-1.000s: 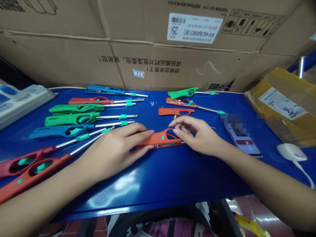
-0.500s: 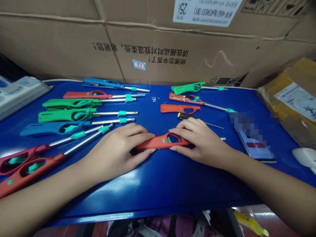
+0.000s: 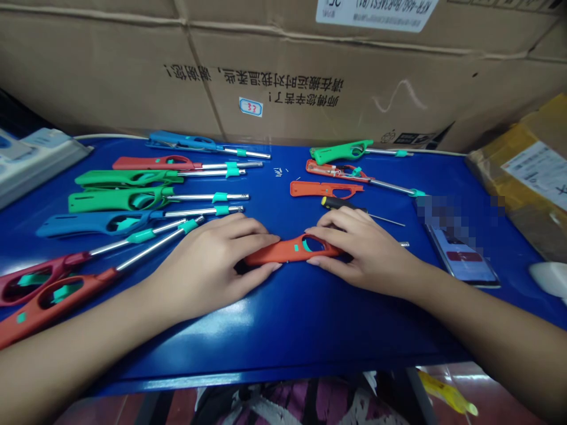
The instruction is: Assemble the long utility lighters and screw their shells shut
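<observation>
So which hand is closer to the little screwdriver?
Right. The right hand lies just in front of the screwdriver; the left hand is farther left, on the orange lighter.

Coloured lighters (image 3: 119, 200) left; screwdriver (image 3: 333, 202), phone (image 3: 465, 262) right; cardboard box (image 3: 110, 71) behind.

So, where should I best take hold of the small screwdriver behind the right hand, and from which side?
Probably its thick black handle, taken from above with the right hand, which rests just in front. The screwdriver lies flat; its thin shaft points right and offers little to pinch. The orange shell behind lies apart.
</observation>
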The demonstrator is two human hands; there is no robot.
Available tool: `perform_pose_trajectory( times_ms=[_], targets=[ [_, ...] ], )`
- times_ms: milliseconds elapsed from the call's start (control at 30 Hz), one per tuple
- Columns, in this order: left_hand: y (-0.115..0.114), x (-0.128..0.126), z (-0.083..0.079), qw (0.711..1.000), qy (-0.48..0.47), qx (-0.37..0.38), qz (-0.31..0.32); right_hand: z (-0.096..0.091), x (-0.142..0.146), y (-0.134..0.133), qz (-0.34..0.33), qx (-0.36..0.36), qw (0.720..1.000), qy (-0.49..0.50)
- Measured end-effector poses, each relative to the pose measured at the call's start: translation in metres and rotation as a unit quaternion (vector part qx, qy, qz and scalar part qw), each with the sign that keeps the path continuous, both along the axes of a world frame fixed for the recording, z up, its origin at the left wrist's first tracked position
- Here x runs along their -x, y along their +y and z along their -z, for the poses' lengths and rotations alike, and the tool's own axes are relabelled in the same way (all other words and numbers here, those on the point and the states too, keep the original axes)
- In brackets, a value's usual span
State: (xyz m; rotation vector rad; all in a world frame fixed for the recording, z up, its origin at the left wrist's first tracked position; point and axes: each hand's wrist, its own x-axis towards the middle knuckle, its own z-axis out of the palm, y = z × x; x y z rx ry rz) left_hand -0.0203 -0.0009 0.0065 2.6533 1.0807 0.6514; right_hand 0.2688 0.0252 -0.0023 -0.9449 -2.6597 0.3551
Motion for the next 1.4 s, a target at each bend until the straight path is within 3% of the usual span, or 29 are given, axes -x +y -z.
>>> perform_pose_trajectory(
  times_ms=[367, 800, 1167, 1400],
  targets=[
    [-0.002, 0.004, 0.000, 0.998, 0.055, 0.009, -0.026, 0.006, 0.000, 0.001, -0.007, -0.022, 1.000, -0.002],
    [-0.005, 0.003, 0.005, 0.997, 0.014, 0.050, -0.058, 0.010, 0.005, -0.002, 0.018, 0.040, 0.997, 0.067],
    [-0.005, 0.004, 0.005, 0.990, 0.105, -0.097, -0.007, -0.002, -0.001, -0.007, -0.009, -0.066, 0.997, -0.028],
    [0.000, 0.005, 0.005, 0.996, 0.071, -0.057, -0.019, 0.001, -0.005, 0.000, -0.001, -0.069, 0.995, 0.073]
  ],
)
